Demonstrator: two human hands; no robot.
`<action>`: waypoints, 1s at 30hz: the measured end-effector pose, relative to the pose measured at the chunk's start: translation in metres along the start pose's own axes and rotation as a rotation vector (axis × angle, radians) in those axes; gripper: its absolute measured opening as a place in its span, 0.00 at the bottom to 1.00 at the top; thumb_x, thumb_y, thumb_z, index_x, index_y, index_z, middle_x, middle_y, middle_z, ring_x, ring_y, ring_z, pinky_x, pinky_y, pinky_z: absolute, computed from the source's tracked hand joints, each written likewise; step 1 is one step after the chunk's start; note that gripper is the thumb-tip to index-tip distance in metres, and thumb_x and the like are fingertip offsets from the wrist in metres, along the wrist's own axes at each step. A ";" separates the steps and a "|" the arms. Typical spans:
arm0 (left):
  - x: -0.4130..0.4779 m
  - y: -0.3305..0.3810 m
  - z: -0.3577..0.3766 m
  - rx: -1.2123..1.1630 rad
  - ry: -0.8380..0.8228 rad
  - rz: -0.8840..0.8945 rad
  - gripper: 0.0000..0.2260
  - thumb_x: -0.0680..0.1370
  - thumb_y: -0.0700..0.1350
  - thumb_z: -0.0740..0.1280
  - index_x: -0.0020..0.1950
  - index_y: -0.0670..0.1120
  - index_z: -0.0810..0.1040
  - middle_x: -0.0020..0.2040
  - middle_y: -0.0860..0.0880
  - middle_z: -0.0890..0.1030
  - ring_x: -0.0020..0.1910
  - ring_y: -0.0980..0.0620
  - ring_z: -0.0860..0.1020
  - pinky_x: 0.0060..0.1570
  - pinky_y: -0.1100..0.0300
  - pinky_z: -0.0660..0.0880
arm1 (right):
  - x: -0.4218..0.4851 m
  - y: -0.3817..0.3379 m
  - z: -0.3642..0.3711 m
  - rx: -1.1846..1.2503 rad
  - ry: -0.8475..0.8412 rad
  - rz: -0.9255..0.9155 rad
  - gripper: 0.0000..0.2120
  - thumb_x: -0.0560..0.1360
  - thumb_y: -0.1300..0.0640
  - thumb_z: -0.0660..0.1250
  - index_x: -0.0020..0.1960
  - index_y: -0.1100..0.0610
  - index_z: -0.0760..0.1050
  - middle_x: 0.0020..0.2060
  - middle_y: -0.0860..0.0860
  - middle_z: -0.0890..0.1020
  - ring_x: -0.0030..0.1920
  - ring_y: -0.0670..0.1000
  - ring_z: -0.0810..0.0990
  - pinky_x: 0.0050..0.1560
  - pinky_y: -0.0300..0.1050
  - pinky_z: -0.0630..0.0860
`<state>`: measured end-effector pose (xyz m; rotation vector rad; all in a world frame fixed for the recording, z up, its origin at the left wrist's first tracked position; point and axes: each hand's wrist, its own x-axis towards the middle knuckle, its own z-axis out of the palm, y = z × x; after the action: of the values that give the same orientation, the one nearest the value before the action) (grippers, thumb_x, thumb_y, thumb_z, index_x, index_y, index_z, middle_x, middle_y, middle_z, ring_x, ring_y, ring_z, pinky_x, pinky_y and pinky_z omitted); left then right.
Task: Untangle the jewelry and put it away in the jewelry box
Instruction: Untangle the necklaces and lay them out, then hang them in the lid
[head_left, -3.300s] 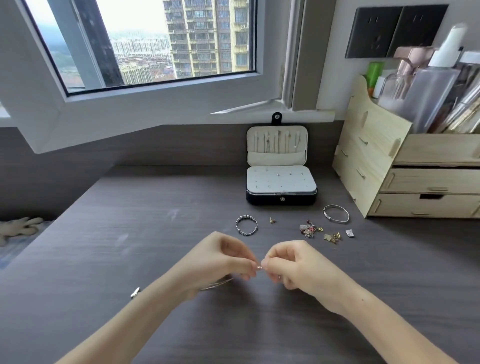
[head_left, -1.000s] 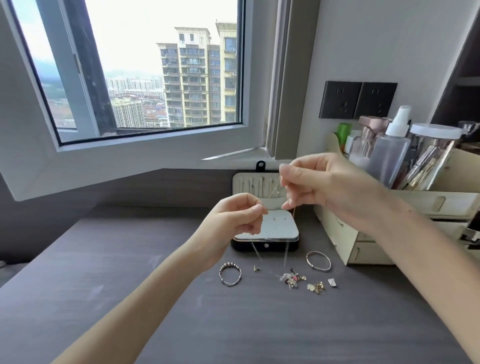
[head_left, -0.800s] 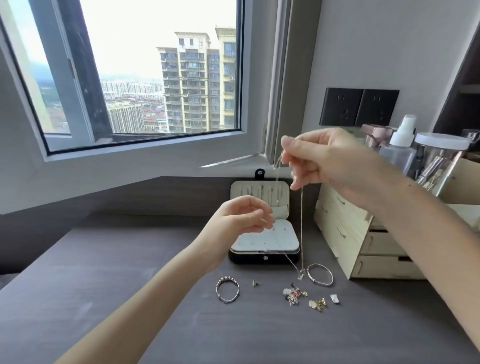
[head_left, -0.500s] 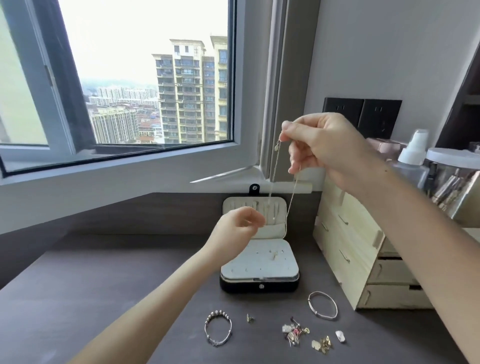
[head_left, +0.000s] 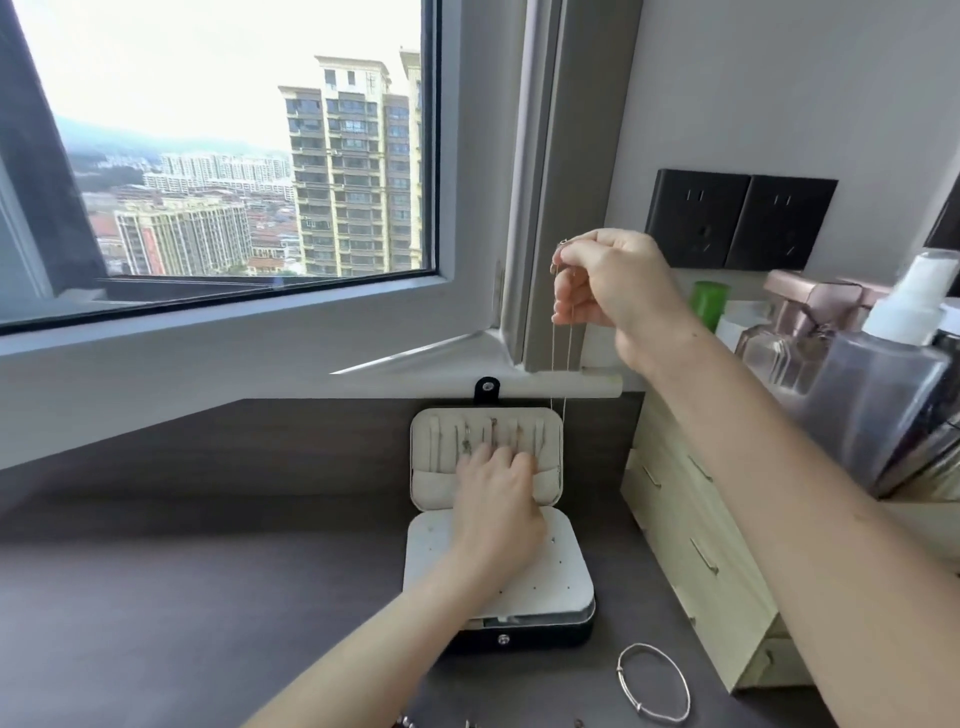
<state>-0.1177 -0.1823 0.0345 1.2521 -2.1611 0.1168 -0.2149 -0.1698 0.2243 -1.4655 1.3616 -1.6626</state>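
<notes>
Silver necklace (head_left: 560, 353) pinched by right hand (head_left: 608, 280); left hand (head_left: 498, 506) touches jewelry box (head_left: 566, 582), fingers (head_left: 501, 460) extended.

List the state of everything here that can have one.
jewelry box: open, lid upright.
right hand: raised, pinching the necklace.
necklace: hanging in two strands, outside the box.
left hand: fingertips on the lid's lining.
bangle: lying on the desk, outside the box.
organizer drawers: shut.

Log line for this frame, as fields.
phase: stowing necklace | right hand: holds necklace aloft | left hand: touches jewelry box lid | bangle: on desk
</notes>
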 end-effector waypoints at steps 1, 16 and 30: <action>0.001 0.000 0.003 -0.008 0.007 -0.016 0.07 0.55 0.38 0.64 0.32 0.45 0.75 0.28 0.50 0.74 0.30 0.46 0.72 0.31 0.58 0.62 | 0.004 0.002 0.000 0.021 0.005 0.010 0.08 0.75 0.65 0.59 0.38 0.60 0.72 0.21 0.50 0.75 0.23 0.48 0.73 0.30 0.43 0.77; 0.006 0.002 0.006 -0.277 -0.014 -0.144 0.22 0.59 0.41 0.52 0.46 0.41 0.79 0.44 0.44 0.79 0.48 0.43 0.71 0.47 0.57 0.60 | 0.025 0.046 0.004 0.057 0.066 0.079 0.09 0.74 0.66 0.58 0.36 0.60 0.72 0.22 0.51 0.76 0.26 0.51 0.74 0.32 0.46 0.79; 0.005 0.004 0.007 -0.256 -0.070 -0.141 0.27 0.60 0.42 0.52 0.54 0.44 0.80 0.46 0.43 0.76 0.51 0.43 0.67 0.49 0.56 0.58 | 0.011 0.067 0.006 0.018 0.057 0.157 0.07 0.74 0.66 0.59 0.38 0.62 0.72 0.27 0.56 0.77 0.28 0.53 0.76 0.38 0.51 0.81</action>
<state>-0.1254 -0.1864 0.0326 1.2677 -2.0607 -0.2578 -0.2271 -0.2050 0.1671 -1.2752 1.4486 -1.6228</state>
